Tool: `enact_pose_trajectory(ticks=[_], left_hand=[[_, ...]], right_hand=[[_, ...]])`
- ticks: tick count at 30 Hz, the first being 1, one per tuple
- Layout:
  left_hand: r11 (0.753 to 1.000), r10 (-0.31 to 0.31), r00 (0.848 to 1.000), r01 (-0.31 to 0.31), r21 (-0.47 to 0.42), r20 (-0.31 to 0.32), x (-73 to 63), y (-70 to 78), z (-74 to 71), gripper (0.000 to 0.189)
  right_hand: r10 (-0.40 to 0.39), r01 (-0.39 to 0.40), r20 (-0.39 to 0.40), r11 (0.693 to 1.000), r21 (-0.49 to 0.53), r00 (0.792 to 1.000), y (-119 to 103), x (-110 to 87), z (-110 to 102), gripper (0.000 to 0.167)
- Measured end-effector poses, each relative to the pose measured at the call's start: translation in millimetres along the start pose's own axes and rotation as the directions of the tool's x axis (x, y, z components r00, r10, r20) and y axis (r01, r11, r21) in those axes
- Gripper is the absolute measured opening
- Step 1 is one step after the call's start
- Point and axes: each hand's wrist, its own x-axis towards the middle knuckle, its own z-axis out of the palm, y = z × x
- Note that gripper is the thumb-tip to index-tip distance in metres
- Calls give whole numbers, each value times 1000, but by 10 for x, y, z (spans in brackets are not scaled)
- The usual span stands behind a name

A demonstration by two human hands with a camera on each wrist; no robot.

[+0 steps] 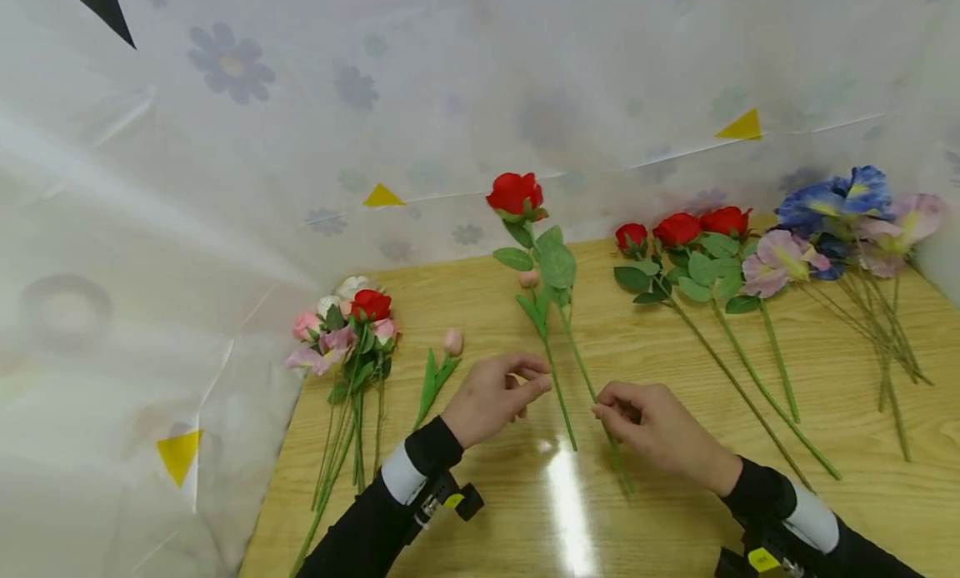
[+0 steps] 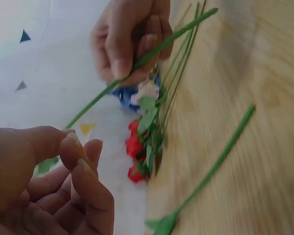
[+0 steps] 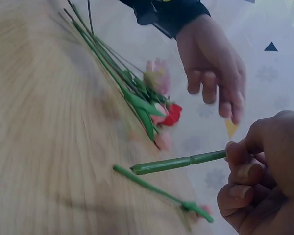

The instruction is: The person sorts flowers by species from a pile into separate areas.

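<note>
Red rose (image 1: 516,196) pinched low on its stem by the right hand (image 1: 663,432), raised above the table (image 1: 517,520), bloom pointing away from the person.
Its long axis slants from the bloom, far and to the left, past the right fingertips to a short cut end nearer the person; the left hand (image 1: 491,396), fingers loose and holding nothing, is just left of that stem, beside the stem of a pink tulip (image 1: 535,313) lying on the table. Five red roses show: this one, three in a row (image 1: 678,230) to the right, one in the left bunch (image 1: 363,353). Pink tulips number two, the second (image 1: 453,342) near that bunch. Two pink irises (image 1: 782,263) lie at far right among blue irises (image 1: 868,193), whose overlap prevents a count.
</note>
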Motion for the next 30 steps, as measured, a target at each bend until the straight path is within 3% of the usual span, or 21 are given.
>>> enact_pose_trajectory(ticks=[4, 8, 11, 14, 19, 22, 27, 30], left_hand=[[995, -40, 994, 50, 89, -106, -91, -142, -200, 28], [973, -83, 970, 128, 191, -226, -181, -333, -411, 25], [947, -91, 948, 178, 269, -305, -267, -467, -555, 25], [917, -105, 929, 228, 327, -354, -361, -575, -678, 25], [866, -166, 917, 311, 392, -363, -463, -690, -796, 26], [820, -221, 911, 367, 439, -348, -498, -731, -811, 26], [741, -331, 899, 435, 511, -286, -529, -795, -782, 28], [717, -367, 899, 437, 542, -240, -540, -817, -756, 23]], right_hand=[[47, -65, -97, 980, -189, 994, 186, -34, -261, 14], [82, -153, -194, 911, -382, 977, 416, -112, -519, 13], [139, -230, -227, 862, -451, 964, 570, -175, -654, 16], [223, -300, -215, 833, -465, 951, 683, -210, -746, 17], [308, -354, -174, 805, -476, 935, 794, -249, -845, 19], [327, -367, -169, 787, -496, 930, 831, -271, -865, 22], [375, -403, -164, 752, -521, 912, 834, -281, -854, 34], [395, -417, -162, 736, -534, 904, 824, -271, -845, 38]])
